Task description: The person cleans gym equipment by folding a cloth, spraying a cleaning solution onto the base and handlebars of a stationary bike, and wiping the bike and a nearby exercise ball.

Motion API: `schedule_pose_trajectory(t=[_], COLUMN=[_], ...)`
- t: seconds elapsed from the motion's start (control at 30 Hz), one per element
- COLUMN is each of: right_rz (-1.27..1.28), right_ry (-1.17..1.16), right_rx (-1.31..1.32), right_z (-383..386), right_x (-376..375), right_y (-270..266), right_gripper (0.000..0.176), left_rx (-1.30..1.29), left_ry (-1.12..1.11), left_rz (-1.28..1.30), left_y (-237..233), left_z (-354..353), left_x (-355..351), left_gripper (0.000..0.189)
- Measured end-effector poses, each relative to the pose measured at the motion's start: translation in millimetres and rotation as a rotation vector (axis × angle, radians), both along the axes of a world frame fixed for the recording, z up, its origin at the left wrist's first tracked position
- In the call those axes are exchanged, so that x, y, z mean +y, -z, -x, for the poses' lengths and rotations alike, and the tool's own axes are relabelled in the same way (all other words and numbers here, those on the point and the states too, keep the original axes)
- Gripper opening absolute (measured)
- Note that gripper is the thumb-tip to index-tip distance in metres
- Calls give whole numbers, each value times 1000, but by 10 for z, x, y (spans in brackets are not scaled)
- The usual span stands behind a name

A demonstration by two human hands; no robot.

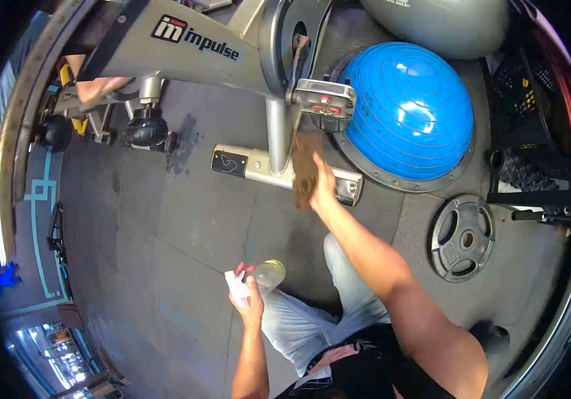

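Note:
My left hand [251,307] is closed around the white head of a clear spray bottle [271,274], whose body points right, with a yellowish tint at its far end. My right hand [324,185] reaches forward and grips a brown cloth [306,169], which hangs long and flat along the fingers. Behind the cloth is the exercise bike's foot bar [255,167], partly covered by cloth and hand. Just above the cloth sits the bike's pedal [326,100], with a red mark on it. The grey bike frame [205,56] carries the word "impulse".
A blue balance dome [408,110] lies right of the pedal, with a large grey exercise ball [445,23] behind it. A weight plate [463,238] lies on the dark floor [165,286] at right, near a black rack [538,197]. Another person's hand [102,88] shows at upper left.

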State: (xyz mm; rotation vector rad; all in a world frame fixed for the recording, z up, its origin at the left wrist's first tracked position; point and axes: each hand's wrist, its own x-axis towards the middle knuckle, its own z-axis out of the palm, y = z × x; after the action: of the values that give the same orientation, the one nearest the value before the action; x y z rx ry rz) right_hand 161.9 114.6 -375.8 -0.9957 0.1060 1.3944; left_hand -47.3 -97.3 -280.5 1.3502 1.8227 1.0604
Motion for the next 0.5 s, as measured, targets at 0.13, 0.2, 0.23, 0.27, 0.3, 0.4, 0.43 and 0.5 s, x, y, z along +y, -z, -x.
schedule_pose_trajectory(t=[0.13, 0.2, 0.23, 0.27, 0.3, 0.4, 0.43, 0.5], right_rz=[-77, -113, -208, -238, -256, -271, -262, -248], right_ry=[75, -13, 34, 4, -62, -98, -92, -47], right_rx=[-414, -1170, -1256, -1357, -1497, -1579, -1499, -1477], right_z=[317, 494, 559, 621, 739, 705, 683, 508], right_x=[1022, 1237, 1152, 978, 701, 753, 808, 1110], right_y=[-54, 96, 179, 251, 530, 663, 609, 378], right_gripper=[76, 93, 94, 96, 95, 95, 94, 99], left_rx=[53, 70, -4, -12, -30, -91, -109, -129], left_ry=[-66, -93, -114, -114, -125, -130, -117, -101], left_rz=[24, 96, 75, 75, 118, 164, 180, 185], left_y=[203, 269, 379, 453, 528, 819, 902, 1068], left_z=[190, 245, 263, 267, 244, 146, 119, 79], left_x=[52, 33, -4, -38, -57, -27, -64, -113], left_gripper=[47, 47, 46, 46, 45, 42, 41, 38])
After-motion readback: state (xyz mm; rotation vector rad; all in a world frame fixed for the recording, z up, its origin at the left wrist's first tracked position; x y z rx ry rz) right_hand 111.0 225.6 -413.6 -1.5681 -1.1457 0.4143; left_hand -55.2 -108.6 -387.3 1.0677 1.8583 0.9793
